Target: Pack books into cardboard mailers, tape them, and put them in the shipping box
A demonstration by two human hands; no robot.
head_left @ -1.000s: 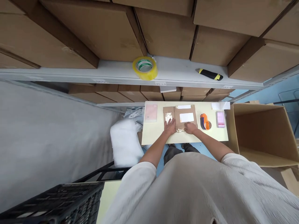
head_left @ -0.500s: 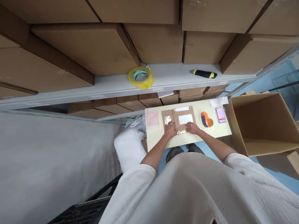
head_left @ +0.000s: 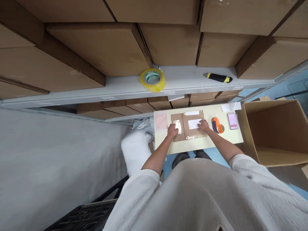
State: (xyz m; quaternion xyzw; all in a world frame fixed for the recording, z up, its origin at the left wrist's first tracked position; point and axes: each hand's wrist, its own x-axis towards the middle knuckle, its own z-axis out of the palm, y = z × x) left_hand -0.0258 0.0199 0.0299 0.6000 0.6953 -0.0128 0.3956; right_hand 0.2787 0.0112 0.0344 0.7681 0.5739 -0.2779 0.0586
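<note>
the scene was evenly and softly lit, without hard shadows. straight lines were bowed by wide-angle distortion towards the edges, and distant small things were rendered soft.

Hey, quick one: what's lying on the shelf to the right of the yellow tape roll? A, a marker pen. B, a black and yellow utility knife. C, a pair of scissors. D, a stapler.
B: a black and yellow utility knife lies flat on the grey shelf, well to the right of the tape roll and apart from it.
</note>
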